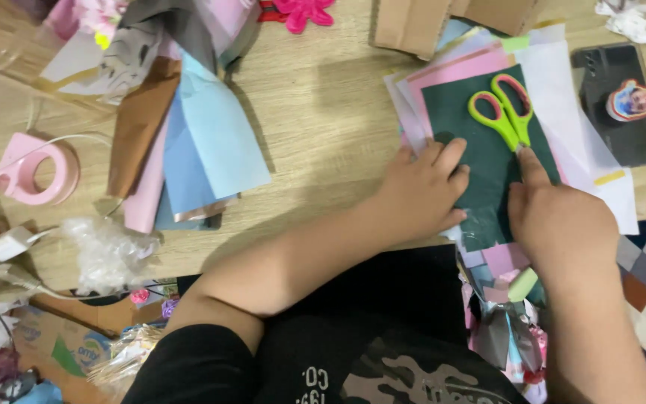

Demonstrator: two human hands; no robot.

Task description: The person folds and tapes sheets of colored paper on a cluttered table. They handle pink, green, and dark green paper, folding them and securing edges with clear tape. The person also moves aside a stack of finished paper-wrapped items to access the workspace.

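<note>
— Starting nearest the body: what are the two hands doing?

— Both rest on a dark green paper sheet [480, 161] that tops a stack of pastel sheets [562, 97] on the wooden table [323, 112]. The left hand [422, 191] lies flat, fingers spread and pressing the sheet down; it grips nothing. The right hand [562, 224] is loosely curled with its forefinger stretched forward – it holds nothing either, as far as I can see.

— And the scissors?

— The green-handled scissors [504, 111] lie on the far part of the same sheet, handles away from the person and blades pointing back toward them. Their long axis runs roughly near-to-far, a little tilted. The blade tip sits just ahead of the right forefinger, touching it or nearly so; I cannot tell which. The right hand is clearly the nearer one; the left lies just beside, to the left of the blades.

— Farther out?

— A dark phone [622, 112] to the right of the stack, folded blue and brown paper [203, 142] well to the left, and a pink tape dispenser [35, 168] beyond that.
</note>
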